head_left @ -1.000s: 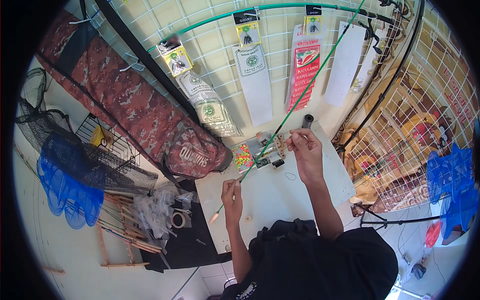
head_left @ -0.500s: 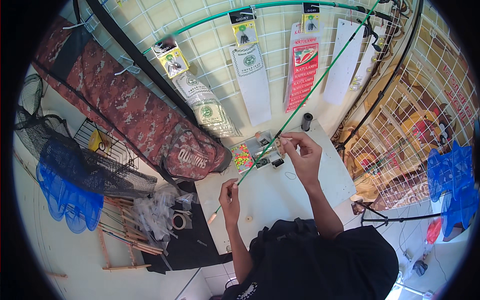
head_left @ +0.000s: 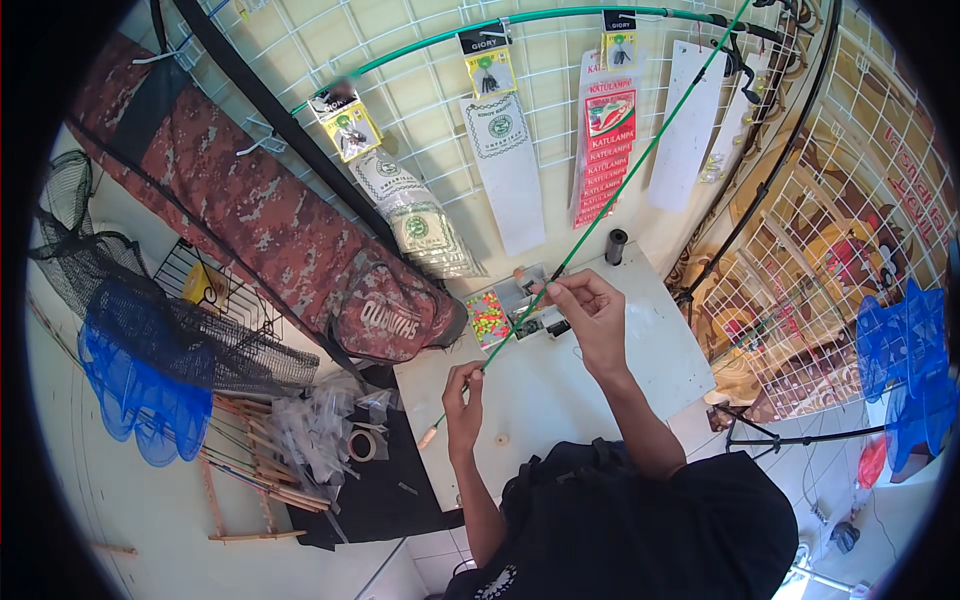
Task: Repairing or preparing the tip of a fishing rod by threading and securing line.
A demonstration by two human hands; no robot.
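A thin green fishing rod (head_left: 622,188) runs slantwise from a small light-coloured handle end (head_left: 428,437) at the lower left to the upper right. My left hand (head_left: 462,408) grips it a little above that end, fingers closed around it. Close against the rod's dark joint, the thumb and fingers of my right hand (head_left: 592,322) are pinched together; what is between them is too small to make out. Beneath the rod lie a clear box of bright pink and yellow beads or floats (head_left: 487,318) and a compartment tray (head_left: 515,297) with small parts.
A black cylinder (head_left: 616,246) stands at the table's (head_left: 640,375) back. Packets hang on the white wire grid (head_left: 400,90). A camouflage rod bag (head_left: 260,235) leans at left, above plastic bags (head_left: 318,418) and a tape roll (head_left: 363,445). Blue nets (head_left: 140,370) hang beyond.
My right hand has shifted slightly left and down, its fingertips now closer to the rod. The left hand keeps its grip with barely any movement.
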